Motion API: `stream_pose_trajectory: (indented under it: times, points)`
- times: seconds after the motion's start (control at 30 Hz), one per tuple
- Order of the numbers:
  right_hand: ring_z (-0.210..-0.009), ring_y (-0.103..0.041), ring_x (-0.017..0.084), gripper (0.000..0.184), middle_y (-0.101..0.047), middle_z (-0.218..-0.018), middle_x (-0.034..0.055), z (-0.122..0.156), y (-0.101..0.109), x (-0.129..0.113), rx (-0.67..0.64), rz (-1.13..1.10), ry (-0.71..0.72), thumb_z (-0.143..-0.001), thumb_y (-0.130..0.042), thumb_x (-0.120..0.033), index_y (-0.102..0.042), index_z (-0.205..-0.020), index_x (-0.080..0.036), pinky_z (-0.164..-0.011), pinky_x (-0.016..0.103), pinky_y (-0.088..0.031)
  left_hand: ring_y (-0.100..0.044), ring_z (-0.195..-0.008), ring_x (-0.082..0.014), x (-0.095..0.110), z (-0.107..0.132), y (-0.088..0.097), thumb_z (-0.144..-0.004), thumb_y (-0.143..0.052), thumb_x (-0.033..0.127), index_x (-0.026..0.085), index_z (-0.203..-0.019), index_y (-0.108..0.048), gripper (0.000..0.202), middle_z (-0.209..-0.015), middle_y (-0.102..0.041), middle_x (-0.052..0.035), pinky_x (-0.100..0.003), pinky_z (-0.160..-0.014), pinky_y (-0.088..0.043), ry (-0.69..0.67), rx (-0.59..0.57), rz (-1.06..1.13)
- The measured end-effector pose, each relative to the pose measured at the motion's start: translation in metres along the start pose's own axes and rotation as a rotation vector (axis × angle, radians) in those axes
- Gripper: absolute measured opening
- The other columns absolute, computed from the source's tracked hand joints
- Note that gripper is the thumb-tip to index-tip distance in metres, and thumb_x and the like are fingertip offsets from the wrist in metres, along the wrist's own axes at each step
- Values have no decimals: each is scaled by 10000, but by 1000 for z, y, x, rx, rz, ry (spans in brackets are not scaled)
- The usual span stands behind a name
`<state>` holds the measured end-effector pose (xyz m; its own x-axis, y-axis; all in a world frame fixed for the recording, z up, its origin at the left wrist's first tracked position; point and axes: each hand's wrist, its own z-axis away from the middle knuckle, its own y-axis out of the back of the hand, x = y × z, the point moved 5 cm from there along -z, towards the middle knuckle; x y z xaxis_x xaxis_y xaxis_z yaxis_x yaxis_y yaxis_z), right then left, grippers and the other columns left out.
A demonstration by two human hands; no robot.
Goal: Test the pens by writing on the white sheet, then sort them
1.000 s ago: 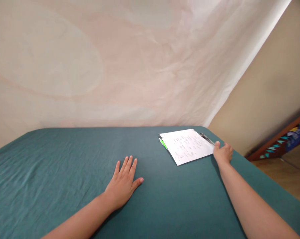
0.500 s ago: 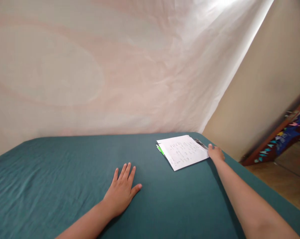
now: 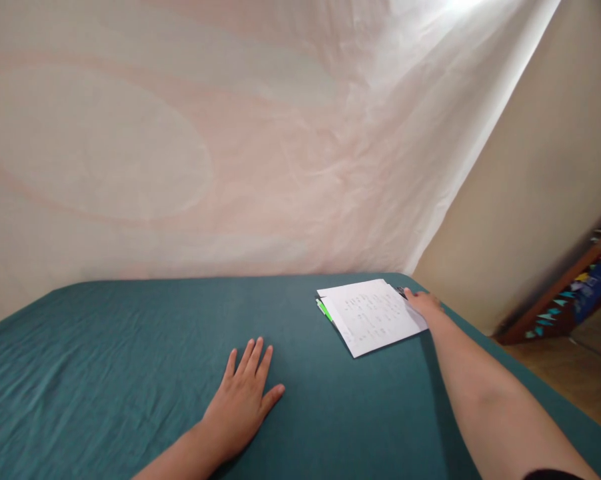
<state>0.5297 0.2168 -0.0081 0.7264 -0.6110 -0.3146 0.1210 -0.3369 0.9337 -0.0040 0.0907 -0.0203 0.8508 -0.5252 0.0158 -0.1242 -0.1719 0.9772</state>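
Observation:
A clipboard carrying white sheets with handwriting lies on the green cloth toward the far right. My right hand reaches out to its clip end and grips it there, the thumb lying over the metal clip. Part of that clip and the undersides of my fingers are hidden. From under the papers' left edge pokes a narrow bright green thing, perhaps a pen. Nearer and to the left, my left hand rests palm down on the cloth, fingers spread, holding nothing.
A green cloth covers the bed-like surface, wrinkled on the left. Behind it hangs a pale pink and white curtain. On the right are a beige wall and a brown wooden piece with colourful decorations, above the floor.
My right hand has shifted further over the clip, covering more of it. The view has tilted and turned slightly. My left hand stays flat on the cloth.

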Motion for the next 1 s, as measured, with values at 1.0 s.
stream_pose_trajectory:
  times: [1.0]
  points:
    - [-1051, -563, 286, 642, -588, -1167, 187, 129, -30, -160, -371, -13, 366, -812, -382, -641, -614, -1083, -108, -812, 319, -430, -660, -665, -175, 8, -77, -3, -798, -550, 115, 75, -1011, -531, 218, -845, -658, -121, -308, -678, -551, 838, -123, 2179]
